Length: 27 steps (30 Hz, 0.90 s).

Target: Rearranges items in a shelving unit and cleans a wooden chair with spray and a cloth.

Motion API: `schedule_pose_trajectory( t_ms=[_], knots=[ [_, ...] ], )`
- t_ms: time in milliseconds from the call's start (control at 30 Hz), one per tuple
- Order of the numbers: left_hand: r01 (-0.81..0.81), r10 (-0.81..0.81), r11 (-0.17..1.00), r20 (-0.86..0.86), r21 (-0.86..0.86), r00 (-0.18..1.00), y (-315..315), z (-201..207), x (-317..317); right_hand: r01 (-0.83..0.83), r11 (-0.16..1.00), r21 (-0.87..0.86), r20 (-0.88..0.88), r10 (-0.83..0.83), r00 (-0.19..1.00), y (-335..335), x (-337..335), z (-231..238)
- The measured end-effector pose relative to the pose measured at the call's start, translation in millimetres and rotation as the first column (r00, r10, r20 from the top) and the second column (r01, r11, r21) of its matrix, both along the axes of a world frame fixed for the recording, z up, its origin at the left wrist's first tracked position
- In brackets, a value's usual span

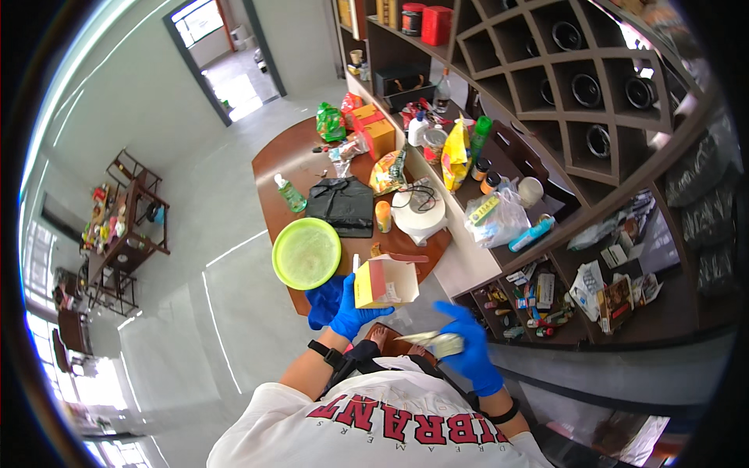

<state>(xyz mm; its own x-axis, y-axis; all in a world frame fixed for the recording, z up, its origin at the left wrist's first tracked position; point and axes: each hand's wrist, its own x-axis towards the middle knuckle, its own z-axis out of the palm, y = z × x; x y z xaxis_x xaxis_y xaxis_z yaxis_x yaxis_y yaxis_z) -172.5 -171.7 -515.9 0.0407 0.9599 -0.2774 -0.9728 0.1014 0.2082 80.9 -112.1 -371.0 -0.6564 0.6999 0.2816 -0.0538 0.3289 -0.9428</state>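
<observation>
My left hand (353, 316), in a blue glove, is wrapped round the lower left side of a small yellow and red cardboard box (376, 288). The box is tilted, with its open end facing right and a flap (403, 258) raised. To the right and lower down, my right hand (471, 347), also blue-gloved and slightly blurred, grips a pale, flat packet (437, 342). Its exact kind is unclear. Just beyond my left hand lies a blue cloth (328, 303) at the table's near edge, beside a lime-green basin (321, 274).
The brown table (271, 168) bears a black folded bag (341, 204), a green bottle (290, 193), a white round appliance (420, 212) with a dark cable and an orange box (376, 132). On my right, a shelf unit (468, 273) holds jars, packets and a plastic bag (499, 220).
</observation>
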Motion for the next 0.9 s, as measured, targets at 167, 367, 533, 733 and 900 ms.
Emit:
schedule_pose_trajectory(
  t_ms=[167, 367, 533, 733, 900],
  knots=[
    [-0.044, 0.039, 0.999, -0.233, -0.017, 0.972, -20.4, -4.6, 8.3, -0.231, 0.846, 0.481, 0.335, 0.066, 0.94, -12.3, -48.1, -39.5],
    [0.041, -0.031, 0.999, 0.342, -0.023, 0.939, -42.2, -29.7, -9.4, -0.206, 0.835, 0.511, 0.27, 0.072, 0.96, -4.8, -75.2, -67.5],
    [-0.044, 0.058, 0.988, 0.087, -0.148, 0.995, -60.3, -35.4, -11.7, -0.368, 0.804, 0.468, 0.402, 0.177, 0.898, -1.5, -102.5, -82.9],
    [-0.222, 0.154, 0.932, -0.241, -0.287, 0.958, -123.2, -63.2, -34.8, -0.25, 0.823, 0.509, 0.325, 0.086, 0.942, 52.8, -170.9, -98.2],
    [-0.357, 0.255, 0.865, -0.303, -0.352, 0.918, -148.6, -89.5, -39.4, -0.226, 0.835, 0.502, 0.358, 0.037, 0.933, 118.7, -270.7, -113.4]
  ],
)
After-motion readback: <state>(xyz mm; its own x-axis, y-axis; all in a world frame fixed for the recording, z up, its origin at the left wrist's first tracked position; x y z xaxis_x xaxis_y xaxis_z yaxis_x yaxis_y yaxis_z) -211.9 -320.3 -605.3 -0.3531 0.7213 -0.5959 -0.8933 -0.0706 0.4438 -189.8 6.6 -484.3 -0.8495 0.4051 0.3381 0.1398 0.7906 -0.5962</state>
